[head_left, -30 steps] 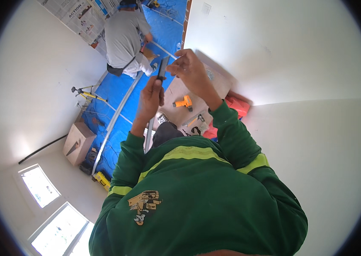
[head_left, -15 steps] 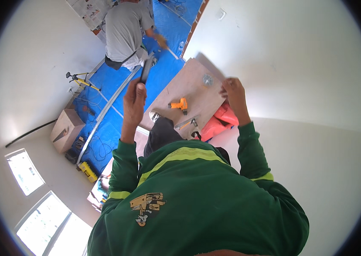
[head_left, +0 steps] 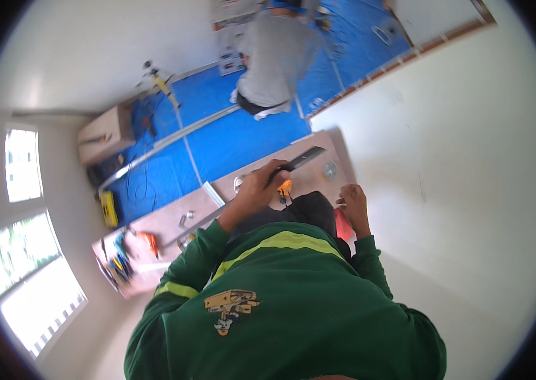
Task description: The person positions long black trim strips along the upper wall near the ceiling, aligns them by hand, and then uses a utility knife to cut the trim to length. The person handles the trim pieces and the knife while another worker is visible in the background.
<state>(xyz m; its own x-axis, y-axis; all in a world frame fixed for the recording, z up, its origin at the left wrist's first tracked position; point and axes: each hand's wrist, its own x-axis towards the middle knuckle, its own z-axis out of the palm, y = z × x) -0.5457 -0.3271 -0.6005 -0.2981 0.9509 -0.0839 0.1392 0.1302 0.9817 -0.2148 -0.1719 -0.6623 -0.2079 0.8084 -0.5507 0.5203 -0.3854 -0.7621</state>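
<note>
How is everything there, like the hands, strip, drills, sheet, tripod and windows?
Left hand: closed around the metal strip
Metal strip: held at a slant
Right hand: fingers loosely bent, nothing seen in it
Orange drill: lying down, partly hidden
Red drill: lying on the board
Blue sheet: spread out
Yellow tripod: standing, blurry
Windows: bright, can't tell if open

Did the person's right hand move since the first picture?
Yes: the right hand was left of the round grey disc; now it sits below and to the right of it.
</note>
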